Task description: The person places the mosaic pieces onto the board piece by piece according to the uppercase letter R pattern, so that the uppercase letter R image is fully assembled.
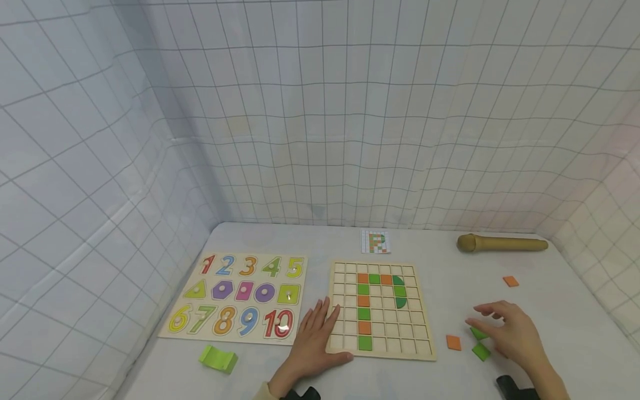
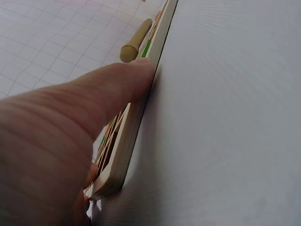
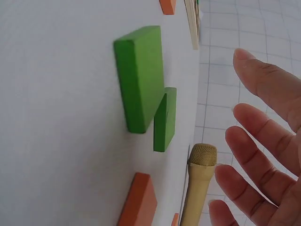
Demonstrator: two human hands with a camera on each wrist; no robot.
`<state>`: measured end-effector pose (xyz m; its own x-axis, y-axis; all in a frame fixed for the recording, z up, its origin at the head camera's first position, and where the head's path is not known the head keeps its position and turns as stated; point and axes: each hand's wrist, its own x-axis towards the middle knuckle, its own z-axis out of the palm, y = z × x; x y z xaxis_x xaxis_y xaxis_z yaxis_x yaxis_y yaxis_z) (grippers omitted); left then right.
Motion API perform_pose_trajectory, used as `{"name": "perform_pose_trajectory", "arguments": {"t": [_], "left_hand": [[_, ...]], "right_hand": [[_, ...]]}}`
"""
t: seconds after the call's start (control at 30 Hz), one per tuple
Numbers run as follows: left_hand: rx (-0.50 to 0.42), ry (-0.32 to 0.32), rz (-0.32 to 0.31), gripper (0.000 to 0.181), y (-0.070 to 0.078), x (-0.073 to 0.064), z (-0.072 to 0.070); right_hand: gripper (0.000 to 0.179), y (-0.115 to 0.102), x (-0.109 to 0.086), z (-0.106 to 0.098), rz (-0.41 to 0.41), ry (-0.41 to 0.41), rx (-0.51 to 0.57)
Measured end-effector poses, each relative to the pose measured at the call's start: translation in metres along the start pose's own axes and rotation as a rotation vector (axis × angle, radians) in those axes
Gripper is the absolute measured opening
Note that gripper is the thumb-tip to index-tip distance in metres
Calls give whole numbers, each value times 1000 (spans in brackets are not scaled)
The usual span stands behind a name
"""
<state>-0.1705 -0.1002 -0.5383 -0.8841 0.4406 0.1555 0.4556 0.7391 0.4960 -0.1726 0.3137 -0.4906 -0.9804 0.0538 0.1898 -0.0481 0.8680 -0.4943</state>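
My left hand [image 1: 317,339] lies with fingers spread at the lower left corner of a wooden grid board [image 1: 422,347]. In the left wrist view its thumb [image 2: 136,77] touches the board's side edge. Orange and green squares form a column and top row on the grid, and two curved green pieces [image 1: 401,303] sit on the right. Above loose tiles hovers my right hand [image 1: 515,336], fingers loosely bent, holding nothing. Below it lie two green square tiles [image 3: 148,80], with an orange tile [image 3: 138,200] partly hidden by the hand in the head view.
Another orange tile [image 1: 454,343] lies beside the grid board, and one [image 1: 510,281] farther back. A gold microphone [image 1: 502,243] lies at the back right. A pattern card [image 1: 375,242] is behind the grid. Left are a number-and-shape puzzle [image 1: 235,336] and a light green block [image 1: 219,359].
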Motion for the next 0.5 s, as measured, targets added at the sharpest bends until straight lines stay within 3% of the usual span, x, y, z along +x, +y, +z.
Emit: {"name": "perform_pose_trajectory", "arguments": {"t": [0.3,0.5], "left_hand": [[-1,-13,-10,95,3,0,-2],[3,-13,-14,95,3,0,-2]], "right_hand": [[56,6,1,-1,58,-123,-29],[60,11,1,-2,79,-157,-62]]}}
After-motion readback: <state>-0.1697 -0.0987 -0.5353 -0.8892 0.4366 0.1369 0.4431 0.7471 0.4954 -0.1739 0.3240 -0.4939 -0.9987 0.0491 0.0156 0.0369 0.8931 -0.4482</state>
